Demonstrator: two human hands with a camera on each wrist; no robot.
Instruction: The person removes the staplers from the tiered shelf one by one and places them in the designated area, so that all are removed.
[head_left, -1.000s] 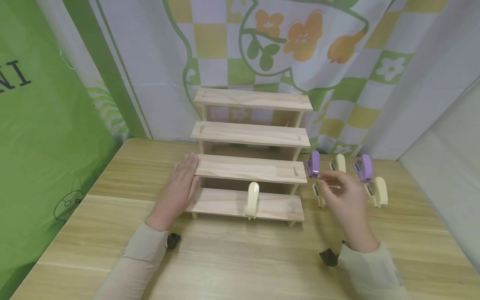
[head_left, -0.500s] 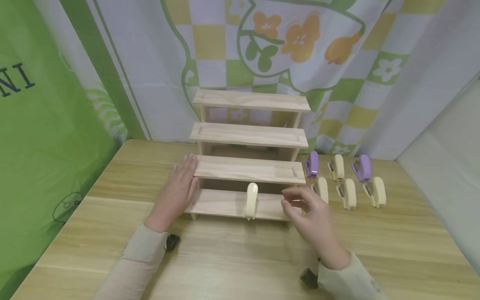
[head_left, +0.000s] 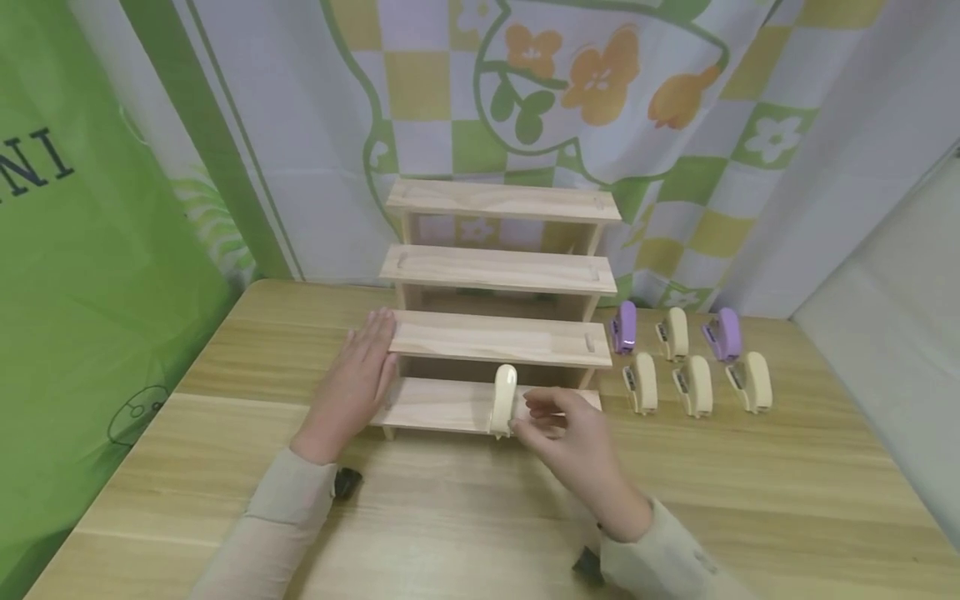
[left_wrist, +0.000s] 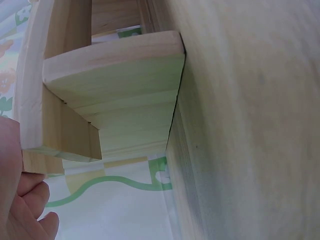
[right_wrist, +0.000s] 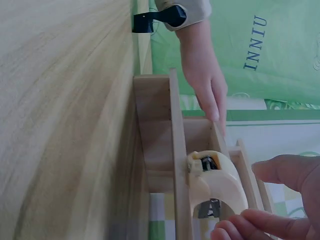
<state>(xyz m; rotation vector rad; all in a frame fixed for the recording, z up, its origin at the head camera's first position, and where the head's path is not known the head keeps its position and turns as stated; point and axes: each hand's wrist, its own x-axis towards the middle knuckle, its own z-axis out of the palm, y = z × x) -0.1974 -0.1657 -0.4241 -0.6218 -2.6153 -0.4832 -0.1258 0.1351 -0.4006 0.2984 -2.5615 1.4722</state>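
Observation:
A cream stapler (head_left: 504,400) stands on the lowest step of a four-tier wooden display rack (head_left: 435,404), its rounded end towards the back. My right hand (head_left: 577,442) is just to its right, fingers bent and spread from the thumb, with the tips right at the stapler's side. In the right wrist view the stapler (right_wrist: 220,185) shows its metal parts, and a gap separates the thumb from the fingers. My left hand (head_left: 352,379) rests flat with fairly straight fingers against the left end of the second step from the bottom.
Right of the rack, two purple staplers (head_left: 724,335) and several cream ones (head_left: 693,387) stand in two rows on the wooden table (head_left: 450,517). A patterned curtain (head_left: 420,83) hangs behind the rack, and a green cloth (head_left: 97,292) is at the left.
My right hand has moved left from beside the staplers on the table to the stapler on the lowest step. My left hand has stayed against the rack.

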